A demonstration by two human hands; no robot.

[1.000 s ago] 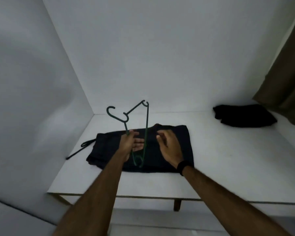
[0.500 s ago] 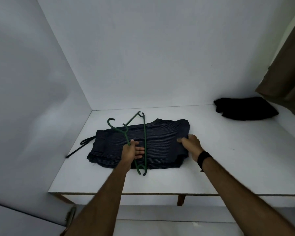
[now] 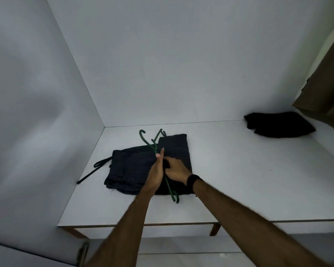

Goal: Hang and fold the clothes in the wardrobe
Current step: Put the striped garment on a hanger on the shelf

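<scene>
A dark striped garment (image 3: 135, 166) lies folded on the white wardrobe shelf (image 3: 239, 180), left of centre. My left hand (image 3: 155, 172) pinches a green plastic hanger (image 3: 171, 191) over the garment's middle. The hanger's hook (image 3: 142, 132) points toward the back wall and its lower end reaches past the garment's front edge. My right hand (image 3: 176, 170) sits right beside the left, its fingers curled on a fold of the garment. The hands hide part of the hanger and the cloth beneath them.
A thin black strap (image 3: 96, 169) lies on the shelf beside the left wall. A folded black garment (image 3: 277, 127) sits at the back right. Brown cloth (image 3: 328, 89) hangs at the right edge. The shelf's front edge (image 3: 181, 224) runs below the garment.
My right hand has moved left from the garment's right edge to the middle, bringing cloth with it, so the garment looks narrower. The hanger has tipped lower over the garment.
</scene>
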